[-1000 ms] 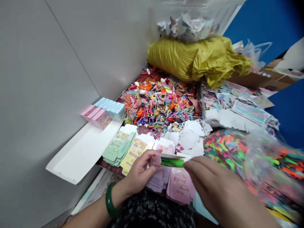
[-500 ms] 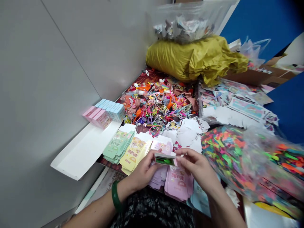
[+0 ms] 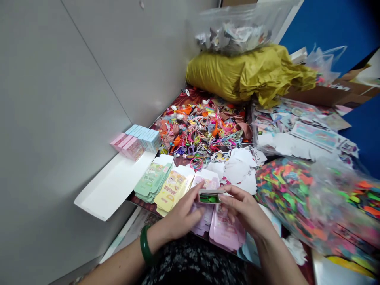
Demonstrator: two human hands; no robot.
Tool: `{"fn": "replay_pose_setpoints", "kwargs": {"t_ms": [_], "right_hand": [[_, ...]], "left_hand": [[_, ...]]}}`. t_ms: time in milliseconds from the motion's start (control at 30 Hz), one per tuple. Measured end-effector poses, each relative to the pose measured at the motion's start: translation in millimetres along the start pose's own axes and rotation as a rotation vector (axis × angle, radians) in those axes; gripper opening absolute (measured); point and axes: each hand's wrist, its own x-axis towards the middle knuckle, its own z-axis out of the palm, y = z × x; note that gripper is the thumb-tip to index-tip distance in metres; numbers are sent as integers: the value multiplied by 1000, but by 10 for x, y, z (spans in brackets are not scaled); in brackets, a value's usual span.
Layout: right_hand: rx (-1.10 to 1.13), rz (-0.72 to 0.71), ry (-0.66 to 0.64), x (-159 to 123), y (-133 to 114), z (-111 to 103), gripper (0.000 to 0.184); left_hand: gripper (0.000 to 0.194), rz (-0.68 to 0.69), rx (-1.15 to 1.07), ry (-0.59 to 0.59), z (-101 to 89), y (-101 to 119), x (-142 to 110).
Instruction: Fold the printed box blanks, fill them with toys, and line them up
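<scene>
Both hands are up at chest-low height over the table, working on a small white carton point(image 3: 209, 196) with something bright green point(image 3: 208, 199) showing in its open side. The carton's long axis runs roughly left to right across the view, between the hands, with the open side toward the person. The left hand point(image 3: 182, 211) is at the carton's left end, fingers point(image 3: 197, 189) curled against it in a narrow hold. The right hand point(image 3: 245, 209) pinches the right end, with the fingertips point(image 3: 223, 196) on the carton; this hand looks slightly closer to the open side. Hard to say how far in the green piece sits, since motion blur and the fingers hide the edges.

A green bangle point(image 3: 145, 245) is on the left wrist. Flat printed box blanks lie just below and beside the hands: a pink stack point(image 3: 226, 233) under the carton, with yellow point(image 3: 172, 189) and green point(image 3: 152, 179) stacks to the left. Folded pink and blue boxes point(image 3: 133, 143) stand on a white tray point(image 3: 111, 185). Beyond is a heap of hair ties point(image 3: 202, 130), by a yellow bag point(image 3: 246, 73).
</scene>
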Motion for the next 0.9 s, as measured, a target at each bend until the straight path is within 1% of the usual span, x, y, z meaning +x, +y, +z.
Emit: {"fn": "replay_pose_setpoints", "kwargs": {"t_ms": [100, 167, 233, 333, 400, 500, 600, 633, 667, 700, 800, 833, 867, 900], "right_hand": [[61, 12, 37, 29, 21, 33, 33], [102, 14, 59, 44, 34, 50, 33], [129, 13, 67, 52, 47, 58, 33], [131, 11, 57, 55, 56, 59, 33], [110, 10, 51, 56, 52, 55, 33], [77, -2, 43, 68, 38, 58, 33], [40, -22, 22, 82, 35, 78, 30], [19, -48, 30, 82, 40, 86, 28], [-15, -103, 54, 78, 46, 94, 25], [-74, -197, 91, 68, 56, 99, 21], [-406, -624, 206, 11, 96, 90, 8], [-532, -754, 210, -12, 113, 78, 7], [-639, -854, 197, -36, 131, 65, 8], [-722, -924, 178, -56, 149, 52, 12]], "left_hand": [[49, -59, -178, 29, -34, 9, 22], [49, -91, -219, 85, -31, 41, 56], [48, -114, -279, 113, -10, 73, 92], [44, -124, -419, 129, 22, 91, 132], [40, -128, -472, 127, 24, 93, 147], [34, -129, -470, 123, -7, 122, 162], [26, -119, -382, 119, -49, 180, 178], [26, -108, -353, 125, -59, 195, 183], [27, -86, -326, 143, -67, 203, 187], [27, -44, -297, 173, -72, 202, 190], [14, 177, -160, 263, -90, 151, 180], [9, 253, -100, 274, -99, 125, 170], [7, 315, -43, 275, -108, 101, 157], [8, 360, 6, 266, -117, 82, 142]]}}
